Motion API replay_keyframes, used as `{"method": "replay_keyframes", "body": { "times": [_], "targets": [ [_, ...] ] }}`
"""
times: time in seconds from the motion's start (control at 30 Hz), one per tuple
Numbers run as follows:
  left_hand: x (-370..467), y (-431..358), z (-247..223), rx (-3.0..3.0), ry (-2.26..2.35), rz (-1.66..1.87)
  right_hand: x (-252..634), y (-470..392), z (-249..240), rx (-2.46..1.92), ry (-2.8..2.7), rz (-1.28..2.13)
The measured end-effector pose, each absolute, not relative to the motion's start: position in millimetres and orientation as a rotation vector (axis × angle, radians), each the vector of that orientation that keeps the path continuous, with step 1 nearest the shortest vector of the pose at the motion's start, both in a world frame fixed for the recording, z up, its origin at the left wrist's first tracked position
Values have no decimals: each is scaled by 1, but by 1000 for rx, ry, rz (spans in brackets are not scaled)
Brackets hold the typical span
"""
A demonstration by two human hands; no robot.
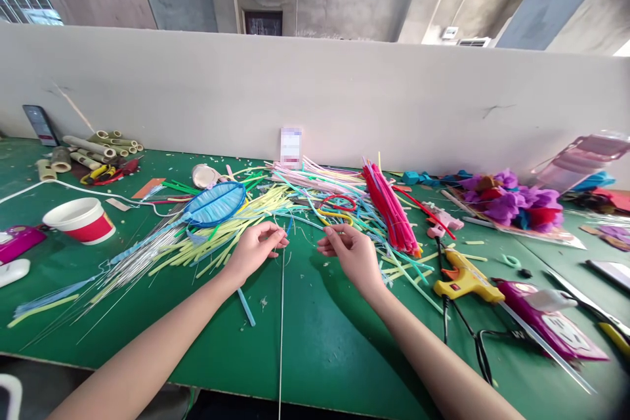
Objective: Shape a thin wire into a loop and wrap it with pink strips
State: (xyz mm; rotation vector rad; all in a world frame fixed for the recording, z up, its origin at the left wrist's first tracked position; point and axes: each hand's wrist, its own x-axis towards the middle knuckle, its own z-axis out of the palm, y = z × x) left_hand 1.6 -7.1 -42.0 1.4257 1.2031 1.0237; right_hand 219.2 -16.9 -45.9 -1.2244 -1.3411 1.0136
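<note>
My left hand (258,248) is closed in a pinch around a thin wire (282,328), which runs straight down past the table's front edge. A small bit of blue strip shows at those fingertips. My right hand (350,254) is closed too, thumb against fingers, a short way to the right. A very fine strand seems to curve between the hands; whether the right fingers grip it is too small to tell. Behind the left hand lie yellow pipe cleaners (263,207) and a blue oval wire-framed piece (216,203) with a wrapped stem.
A bundle of red pipe cleaners (391,210) lies beyond my right hand. To the right are a yellow glue gun (467,277), a magenta power strip (551,321) and purple flowers (512,200). A paper cup (81,220), bamboo pieces (101,147) and pliers (111,172) stand left.
</note>
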Motion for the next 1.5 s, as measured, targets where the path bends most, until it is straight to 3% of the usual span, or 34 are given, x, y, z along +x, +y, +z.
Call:
{"method": "replay_keyframes", "body": {
  "times": [0.6, 0.93, 1.23, 1.5],
  "targets": [
    [-1, -2, -52, 2286, 1424, 1086, 233, -18, -36, -1429, -1534, 713],
    [-3, -1, -47, 2638, 1271, 1014, 232, -18, -37, -1479, -1575, 691],
    [-4, -4, -45, 2660, 1248, 1034, 232, -19, -36, -1496, -1578, 717],
    [-4, 1, -44, 2249, 1471, 1115, 235, -17, -29, -1463, -1585, 841]
  ]
}}
